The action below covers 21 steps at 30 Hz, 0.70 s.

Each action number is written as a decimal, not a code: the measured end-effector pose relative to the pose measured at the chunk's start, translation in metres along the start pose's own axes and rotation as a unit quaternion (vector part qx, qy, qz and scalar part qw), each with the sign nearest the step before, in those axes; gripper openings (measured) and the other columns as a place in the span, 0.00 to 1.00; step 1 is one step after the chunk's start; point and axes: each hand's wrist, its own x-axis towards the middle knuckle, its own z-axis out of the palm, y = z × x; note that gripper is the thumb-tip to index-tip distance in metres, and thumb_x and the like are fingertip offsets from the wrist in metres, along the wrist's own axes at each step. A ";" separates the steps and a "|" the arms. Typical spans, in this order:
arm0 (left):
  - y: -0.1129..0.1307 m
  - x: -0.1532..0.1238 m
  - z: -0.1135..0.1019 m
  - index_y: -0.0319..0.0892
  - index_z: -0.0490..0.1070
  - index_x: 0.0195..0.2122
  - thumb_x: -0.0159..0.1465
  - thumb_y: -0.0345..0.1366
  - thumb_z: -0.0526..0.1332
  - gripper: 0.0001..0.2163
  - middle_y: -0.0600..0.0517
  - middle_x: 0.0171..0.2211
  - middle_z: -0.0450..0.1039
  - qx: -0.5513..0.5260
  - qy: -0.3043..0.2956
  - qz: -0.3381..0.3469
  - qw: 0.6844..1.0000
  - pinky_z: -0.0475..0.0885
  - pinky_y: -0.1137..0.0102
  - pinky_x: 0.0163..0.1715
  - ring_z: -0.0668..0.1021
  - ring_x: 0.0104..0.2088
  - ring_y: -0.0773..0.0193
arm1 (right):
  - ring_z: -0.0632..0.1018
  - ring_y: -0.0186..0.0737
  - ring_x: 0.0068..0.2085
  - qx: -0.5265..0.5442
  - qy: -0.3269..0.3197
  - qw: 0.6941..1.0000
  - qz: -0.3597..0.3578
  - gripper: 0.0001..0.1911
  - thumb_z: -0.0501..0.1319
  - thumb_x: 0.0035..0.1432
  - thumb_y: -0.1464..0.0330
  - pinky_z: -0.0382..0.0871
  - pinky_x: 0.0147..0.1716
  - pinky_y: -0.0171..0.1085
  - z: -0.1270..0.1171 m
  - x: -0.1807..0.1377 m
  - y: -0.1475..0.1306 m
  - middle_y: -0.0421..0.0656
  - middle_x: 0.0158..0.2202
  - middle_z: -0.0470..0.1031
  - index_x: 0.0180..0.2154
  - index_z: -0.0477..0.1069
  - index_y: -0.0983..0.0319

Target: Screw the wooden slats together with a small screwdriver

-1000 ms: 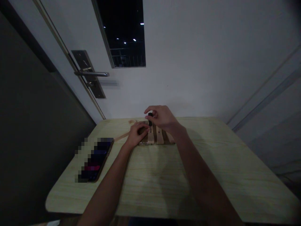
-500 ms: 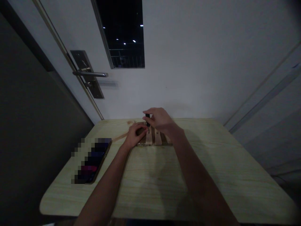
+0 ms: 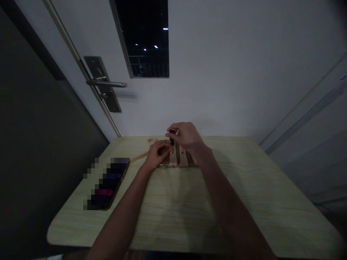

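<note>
My right hand (image 3: 188, 137) grips the black handle of a small screwdriver (image 3: 171, 140), which stands upright with its tip down. Beneath it lies a pale wooden strip (image 3: 173, 159), set on a brown board with a clear-looking edge (image 3: 164, 165). Another pale strip (image 3: 183, 159) with a hole sits just to the right. The fingertips of my left hand (image 3: 155, 153) come together at the screwdriver's lower end, and what they pinch there is too small to make out. That hand also rests along the board's left side.
A phone (image 3: 116, 180) lies on the table (image 3: 173, 206) at the left. Between it and my left hand is a thin wooden stick (image 3: 139, 156). A small pale wooden piece (image 3: 151, 140) lies behind. Beyond the table's far edge stands a white door with a metal handle (image 3: 108, 84).
The view has shifted slightly. My right fingers have changed their hold a little on the screwdriver handle, while my left hand stays at its lower end.
</note>
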 end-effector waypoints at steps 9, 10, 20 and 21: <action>-0.001 -0.001 0.000 0.42 0.73 0.35 0.60 0.38 0.61 0.06 0.49 0.37 0.75 -0.002 -0.001 0.005 1.000 0.68 0.62 0.43 0.75 0.40 0.57 | 0.75 0.35 0.33 0.056 -0.005 0.998 -0.015 0.15 0.58 0.56 0.72 0.66 0.38 0.36 -0.001 -0.007 0.001 0.46 0.39 0.78 0.45 0.74 0.64; 0.000 0.000 0.000 0.42 0.73 0.35 0.59 0.38 0.61 0.06 0.49 0.37 0.75 -0.003 -0.001 0.004 1.000 0.67 0.61 0.44 0.75 0.40 0.57 | 0.75 0.34 0.32 0.062 -0.003 0.998 -0.018 0.14 0.58 0.56 0.72 0.65 0.36 0.35 0.000 -0.006 0.001 0.45 0.37 0.78 0.45 0.74 0.63; -0.001 -0.001 0.000 0.43 0.74 0.36 0.60 0.37 0.61 0.06 0.48 0.38 0.76 0.001 0.004 0.007 1.000 0.68 0.61 0.44 0.75 0.41 0.57 | 0.71 0.32 0.28 0.080 0.024 0.997 0.003 0.10 0.65 0.51 0.63 0.61 0.29 0.32 0.000 -0.002 0.006 0.41 0.26 0.73 0.28 0.71 0.64; -0.001 -0.001 0.000 0.43 0.74 0.36 0.59 0.37 0.61 0.06 0.48 0.38 0.76 0.002 0.007 0.013 1.000 0.68 0.61 0.44 0.75 0.41 0.57 | 0.72 0.32 0.27 0.090 0.022 0.996 0.007 0.11 0.65 0.50 0.62 0.61 0.29 0.32 0.000 -0.002 0.006 0.41 0.26 0.74 0.28 0.71 0.64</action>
